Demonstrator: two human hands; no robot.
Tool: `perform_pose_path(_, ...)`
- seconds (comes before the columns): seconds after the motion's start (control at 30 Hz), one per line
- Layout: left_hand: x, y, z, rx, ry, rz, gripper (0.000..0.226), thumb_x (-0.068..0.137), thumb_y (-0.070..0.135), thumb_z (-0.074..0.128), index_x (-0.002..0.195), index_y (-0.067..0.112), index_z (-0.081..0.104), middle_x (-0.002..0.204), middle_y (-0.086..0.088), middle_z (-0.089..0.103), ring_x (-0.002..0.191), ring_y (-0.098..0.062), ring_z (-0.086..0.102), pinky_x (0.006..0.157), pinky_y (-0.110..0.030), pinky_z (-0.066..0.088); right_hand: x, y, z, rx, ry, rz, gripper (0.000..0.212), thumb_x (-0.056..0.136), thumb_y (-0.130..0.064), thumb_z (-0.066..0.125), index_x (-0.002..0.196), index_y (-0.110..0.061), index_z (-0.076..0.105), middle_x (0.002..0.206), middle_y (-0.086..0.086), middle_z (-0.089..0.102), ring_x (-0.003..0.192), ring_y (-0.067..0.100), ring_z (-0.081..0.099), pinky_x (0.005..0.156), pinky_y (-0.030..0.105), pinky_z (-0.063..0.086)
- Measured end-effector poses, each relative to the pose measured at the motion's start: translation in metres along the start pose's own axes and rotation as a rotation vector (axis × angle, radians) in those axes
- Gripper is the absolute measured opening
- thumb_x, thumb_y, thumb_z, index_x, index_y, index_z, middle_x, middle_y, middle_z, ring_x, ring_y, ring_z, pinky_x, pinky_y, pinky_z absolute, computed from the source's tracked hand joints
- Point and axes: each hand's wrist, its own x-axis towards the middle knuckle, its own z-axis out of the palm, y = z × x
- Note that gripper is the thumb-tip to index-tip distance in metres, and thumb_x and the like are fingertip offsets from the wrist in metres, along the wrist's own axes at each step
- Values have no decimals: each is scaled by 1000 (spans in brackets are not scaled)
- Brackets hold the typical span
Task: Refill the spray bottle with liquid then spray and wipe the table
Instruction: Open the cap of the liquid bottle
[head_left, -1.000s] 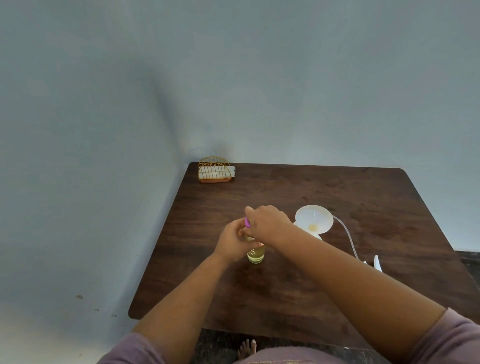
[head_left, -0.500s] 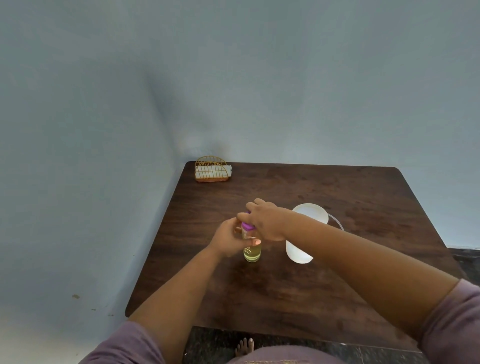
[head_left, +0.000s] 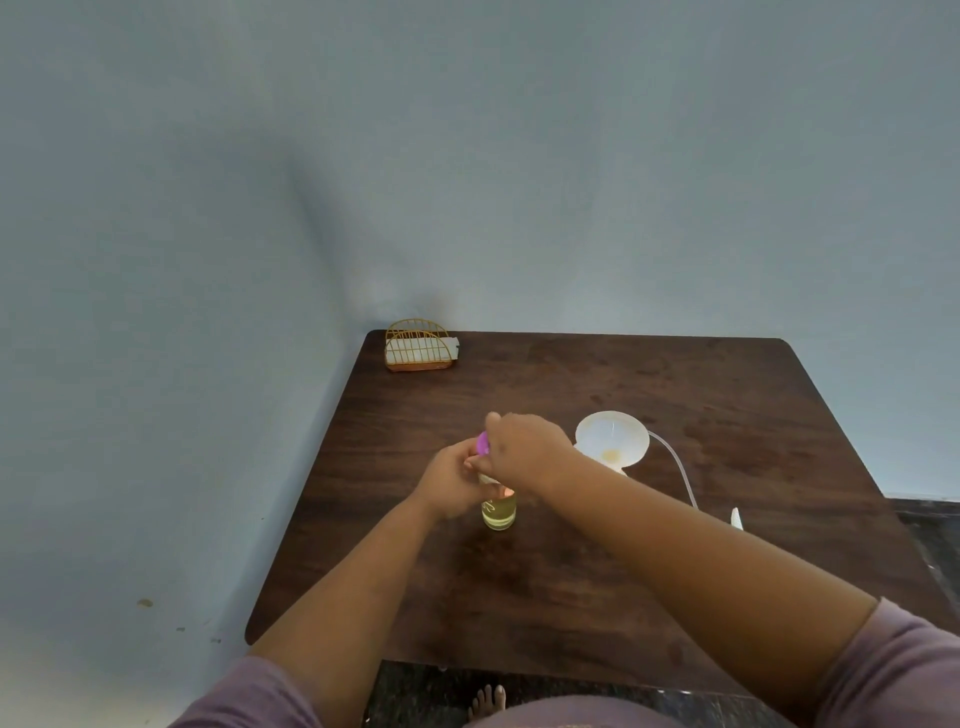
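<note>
— Gripping what? 
— The left hand wraps the clear bottle of yellow liquid, mid-table; the right hand, knuckles up, pinches its purple cap. 
— Beyond? 
— A white funnel, thin tube, wire holder.

Dark wooden table fills lower centre and right of frame; gold wire holder with white sheets at its upper-left corner; bottle of yellowish liquid standing mid-table; white funnel right of it; thin clear tube further right.
</note>
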Motion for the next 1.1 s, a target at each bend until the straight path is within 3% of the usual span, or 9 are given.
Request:
perform_pose_path(0.1,1,-1,2,-31,1,-13,44,73,-1,81,103,25,62,97,9,69,91,-4,66,76,-18,54,-1,-2,-5,-19,-85,-66,36,92,-30,56,123,-16,44,113,10,50,99,24,55,73,33,44)
perform_pose_path(0.2,2,-2,2,-21,13,-38,42,71,8,84,98,31,61,99,8,69,98,-11,66,88,-30,54,-2,-1,-19,-162,-224,-198,60,83,-10,66,135,-28,42,125,9,36,117,27,41,89,38,48)
perform_pose_path(0.27,3,-3,2,16,18,-31,42,70,11,85,102,28,63,101,7,69,100,-12,65,90,-30,53,-3,1,-24,-69,-229,-280,51,80,-5,67,122,-31,56,130,3,33,122,25,34,95,42,46)
perform_pose_path(0.4,0,-2,3,39,22,16,42,73,3,81,111,9,65,95,9,67,86,8,64,73,-8,49,-1,4,-19,244,-95,-291,17,84,-22,61,100,-27,54,126,-1,35,118,22,37,96,41,44)
perform_pose_path(0.57,-1,-3,3,7,47,19,45,71,6,83,106,27,63,100,8,70,95,-9,66,80,-23,54,-1,-1,1,11,69,32,47,88,-57,54,112,-18,44,97,2,54,81,18,52,67,31,45)
perform_pose_path(0.7,-1,-3,5,-51,19,-4,48,73,2,81,114,19,62,99,10,68,90,1,63,70,-8,50,1,-3,-5,-24,-67,13,41,88,-32,62,121,-15,45,115,6,55,90,22,53,71,31,44)
perform_pose_path(0.83,-1,-2,4,-83,-3,-23,48,74,0,80,118,9,60,98,11,66,88,1,63,68,-6,48,0,-3,-23,-157,-203,-162,69,77,-7,72,134,-25,38,126,8,35,116,28,41,86,36,46)
perform_pose_path(0.97,0,-4,4,-33,24,3,47,76,-7,76,118,4,58,105,-7,68,96,-15,66,77,-12,49,-6,-8,-15,-29,-101,-158,66,79,-30,71,133,-28,33,131,5,33,118,27,36,94,43,44)
perform_pose_path(1.1,-1,-2,4,8,40,25,44,71,3,83,103,25,62,95,14,67,90,0,65,78,-15,51,-1,-12,-2,-25,104,65,56,86,-53,57,125,-14,44,120,8,51,106,25,51,83,36,45)
